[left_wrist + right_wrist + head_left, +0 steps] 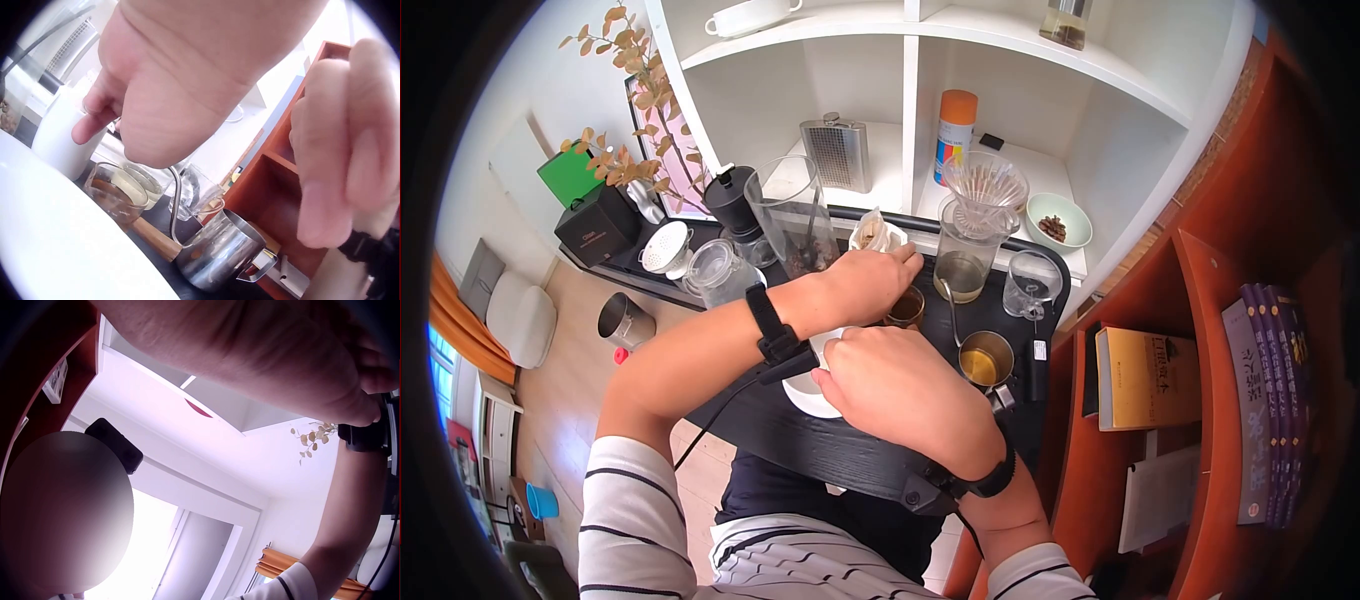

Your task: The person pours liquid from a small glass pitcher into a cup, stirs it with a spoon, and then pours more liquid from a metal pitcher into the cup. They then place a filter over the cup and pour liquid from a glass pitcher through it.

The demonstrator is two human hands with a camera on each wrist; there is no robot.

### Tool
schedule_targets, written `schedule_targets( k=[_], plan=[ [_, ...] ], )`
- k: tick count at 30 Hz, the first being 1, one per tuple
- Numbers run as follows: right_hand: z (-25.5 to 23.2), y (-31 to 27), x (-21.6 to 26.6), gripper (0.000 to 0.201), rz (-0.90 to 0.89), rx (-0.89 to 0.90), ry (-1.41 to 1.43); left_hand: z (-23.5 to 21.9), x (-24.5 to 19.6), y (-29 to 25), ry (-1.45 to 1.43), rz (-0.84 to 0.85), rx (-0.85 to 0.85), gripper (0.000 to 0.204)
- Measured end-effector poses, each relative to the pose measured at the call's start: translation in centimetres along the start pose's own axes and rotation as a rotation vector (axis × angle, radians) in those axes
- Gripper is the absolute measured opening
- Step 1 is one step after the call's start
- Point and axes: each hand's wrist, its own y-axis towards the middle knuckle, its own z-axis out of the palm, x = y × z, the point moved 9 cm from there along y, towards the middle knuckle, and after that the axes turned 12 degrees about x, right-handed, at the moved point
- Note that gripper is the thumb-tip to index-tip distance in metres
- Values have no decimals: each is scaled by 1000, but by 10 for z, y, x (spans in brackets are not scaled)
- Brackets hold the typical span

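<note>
In the head view my left hand (870, 285) reaches across to a white canister (892, 236) with crumpled paper at its mouth. Its fingers curl at the canister's side, with a fingertip overlapping the white wall in the left wrist view. My right hand (900, 385) crosses in front, over a white dish (808, 398), its fingers bent down with nothing visible between them. Close to both hands stands a glass cup (115, 197) with a wooden handle and brown liquid. Beside that is a steel pitcher (222, 250) with yellowish liquid.
A tall glass vessel (795, 220), a black grinder (735, 200) and a glass jar (720, 275) stand left. To the right are a dripper (987, 185) on a glass server (962, 262) and a glass mug (1032, 283). White shelving rises behind; a red-brown bookcase borders the right.
</note>
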Motion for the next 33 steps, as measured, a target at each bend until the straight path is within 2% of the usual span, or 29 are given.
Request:
schedule_targets(
  k=[1, 3, 7, 10, 12, 17, 19, 23, 25, 28, 33],
  plan=[
    [0, 0, 0, 35, 6, 12, 3, 1, -1, -1, -1, 0, 0, 61],
    [0, -1, 0, 35, -6, -3, -5, -11, -4, -7, 5, 31, -162, 52],
    [-1, -1, 1, 35, -15, -6, -17, -27, -1, -14, -70, 30, -188, 49],
    [-1, -1, 1, 36, -23, -10, -32, -41, 15, -23, -154, -61, -234, 48],
    [-1, -1, 0, 36, -18, -21, -29, -58, 27, -38, -137, -57, -478, 41],
    [-1, 0, 0, 37, -10, -3, -24, -47, 47, -42, -107, -110, -440, 42],
    [-1, 0, 3, 37, -27, 3, -48, -35, 44, -39, -49, -110, -357, 43],
    [0, 0, 1, 37, -16, -2, -29, -23, 47, -36, -87, -133, -358, 41],
    [-1, 0, 1, 37, -6, -9, -16, -24, 45, -36, -70, -113, -399, 41],
    [0, 1, 1, 36, -9, -11, -31, -25, 40, -32, -103, -84, -344, 41],
    [-2, 0, 1, 36, -8, -11, -18, -24, 47, -28, -110, -88, -382, 37]
  ],
)
